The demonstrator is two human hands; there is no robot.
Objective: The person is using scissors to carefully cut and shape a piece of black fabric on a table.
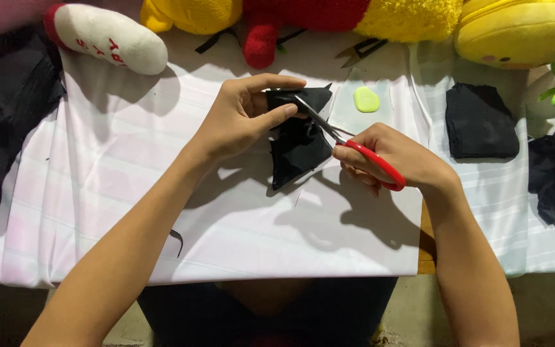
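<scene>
Black cloth (300, 144) crumpled, dangling between my hands above white sheet (130, 160). My left hand (242, 115) pinches its top edge. My right hand (393, 157) grips red scissors (351, 144), blades parted on cloth.

A white cloth (97, 193) covered the table (426, 247), whose wooden edge showed at one gap. Plush toys (412, 16) lined the far side, a folded black stack (480, 122) lay nearby, and hard overhead light threw sharp shadows. The floor (547, 308) below looked grey.
</scene>
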